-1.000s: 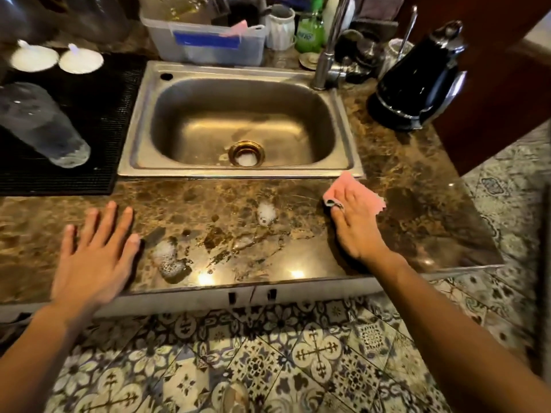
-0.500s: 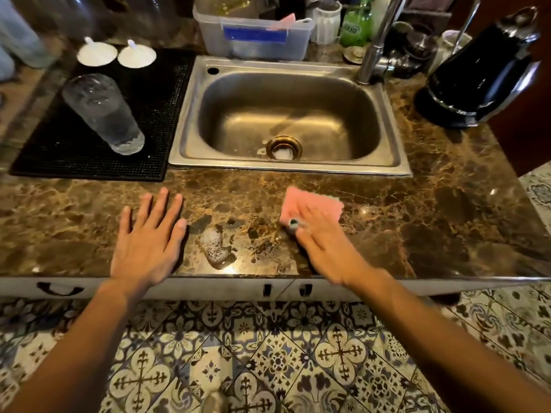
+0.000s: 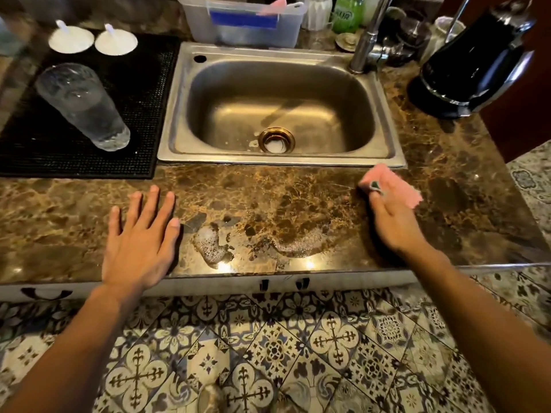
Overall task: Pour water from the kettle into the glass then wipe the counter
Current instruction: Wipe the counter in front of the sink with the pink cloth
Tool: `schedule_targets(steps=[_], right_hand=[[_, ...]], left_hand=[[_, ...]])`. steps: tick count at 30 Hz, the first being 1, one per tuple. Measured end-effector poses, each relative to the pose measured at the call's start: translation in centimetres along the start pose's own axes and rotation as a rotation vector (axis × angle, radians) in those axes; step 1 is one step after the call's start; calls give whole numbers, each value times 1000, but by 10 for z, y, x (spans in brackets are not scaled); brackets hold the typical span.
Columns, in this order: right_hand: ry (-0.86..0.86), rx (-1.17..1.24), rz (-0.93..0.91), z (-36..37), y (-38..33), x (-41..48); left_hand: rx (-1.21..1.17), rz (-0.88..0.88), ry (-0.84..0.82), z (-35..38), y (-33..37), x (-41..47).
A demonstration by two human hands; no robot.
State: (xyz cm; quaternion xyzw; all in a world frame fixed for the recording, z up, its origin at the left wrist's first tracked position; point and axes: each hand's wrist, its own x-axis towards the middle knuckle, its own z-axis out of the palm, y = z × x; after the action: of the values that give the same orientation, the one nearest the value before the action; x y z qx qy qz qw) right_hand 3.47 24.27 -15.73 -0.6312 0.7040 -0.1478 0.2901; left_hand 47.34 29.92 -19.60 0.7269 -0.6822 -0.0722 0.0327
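My right hand (image 3: 390, 222) presses a pink cloth (image 3: 393, 183) onto the brown marble counter (image 3: 465, 204), just below the sink's front right corner. My left hand (image 3: 141, 236) lies flat on the counter with fingers spread, holding nothing. Between my hands lie foamy wet patches (image 3: 211, 245) and a soapy streak (image 3: 301, 244). A tall clear glass (image 3: 85, 107) with water stands on the black mat (image 3: 143, 120) at the left. The black kettle (image 3: 474, 58) sits on its base at the far right.
A steel sink (image 3: 387, 138) with a tap (image 3: 368, 40) fills the middle. Behind it stand a plastic tub (image 3: 241, 28), a green bottle (image 3: 347, 13) and small jars. Two white lids (image 3: 92, 41) rest on the mat. Patterned floor tiles lie below the counter edge.
My right hand has swept the pink cloth from the middle of the counter back to the right, leaving a soapy streak. My left hand has stayed flat in place.
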Motion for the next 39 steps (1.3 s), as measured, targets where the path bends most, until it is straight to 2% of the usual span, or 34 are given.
schedule_targets(steps=[2, 5, 7, 9, 11, 13, 15, 19, 22, 25, 26, 29, 31, 33, 37, 39], right_hand=[[-48, 64, -8, 28, -30, -10], [-170, 72, -177, 70, -79, -43], [-245, 91, -200, 90, -94, -68], [-293, 256, -132, 99, -95, -87], [-329, 488, 20, 94, -100, -102], [-350, 866, 162, 76, -102, -110], [-278, 1199, 285, 46, -98, -109], [37, 1352, 260, -29, -68, -96], [235, 1260, 246, -75, -39, -79], [327, 1072, 251, -88, -26, -65], [297, 949, 263, -83, -23, -60], [43, 604, 288, -44, -17, -50], [15, 457, 250, -12, -18, -51], [11, 388, 148, 19, -32, -57], [-106, 252, -36, 75, -75, -71], [-145, 270, -63, 92, -98, -83]], left_hand=[[-5, -2, 3, 0, 1, -1], [-9, 9, 12, 0, 0, -2], [-1, 22, 19, 0, 0, -2], [8, 24, 21, 0, 0, -2], [15, 22, 22, 0, 0, -3], [17, 16, 19, 1, 0, -2], [9, 11, 17, 1, -1, -2], [7, 14, 14, 2, -3, -2], [3, 7, 18, 2, -3, -2], [-8, 6, 23, 2, -3, -1], [-19, 2, 22, 3, -3, -1], [-40, -19, 26, 5, -3, -1], [-41, -22, 28, 6, -3, 0], [-41, -21, 27, 6, -2, 0], [-20, -11, 23, 3, -2, 0], [-9, -11, 26, 1, -1, -1]])
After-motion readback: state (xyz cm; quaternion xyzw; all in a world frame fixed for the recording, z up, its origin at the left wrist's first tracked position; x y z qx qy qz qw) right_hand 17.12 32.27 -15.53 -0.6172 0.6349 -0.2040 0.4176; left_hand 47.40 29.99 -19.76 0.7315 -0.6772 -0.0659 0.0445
